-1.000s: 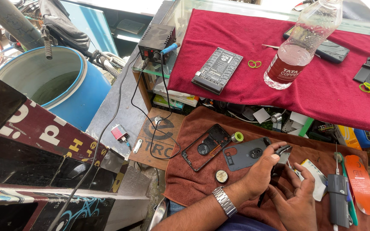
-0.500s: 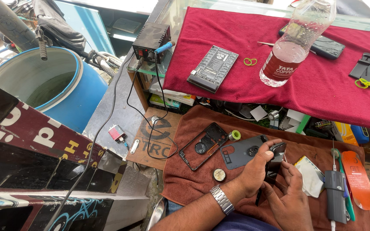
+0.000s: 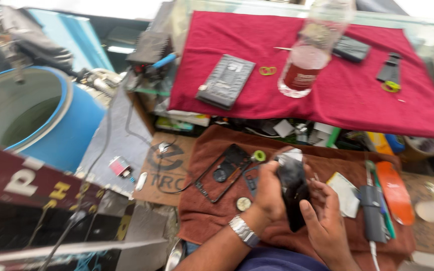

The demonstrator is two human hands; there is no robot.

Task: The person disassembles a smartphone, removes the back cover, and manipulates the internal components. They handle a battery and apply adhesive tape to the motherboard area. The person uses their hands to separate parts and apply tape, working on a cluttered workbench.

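Left hand [image 3: 269, 193] closed around black rectangular phone [image 3: 292, 193], right hand [image 3: 325, 221] gripping its lower edge, brown cloth-covered surface [image 3: 202, 211] beneath both.

A small phone-repair stall: opened phone frame [image 3: 225, 172], loose parts and tools on a cloth-covered worktop [image 3: 202, 211].

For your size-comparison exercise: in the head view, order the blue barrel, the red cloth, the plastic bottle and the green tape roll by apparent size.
1. red cloth
2. blue barrel, nearer the camera, so unsure
3. plastic bottle
4. green tape roll
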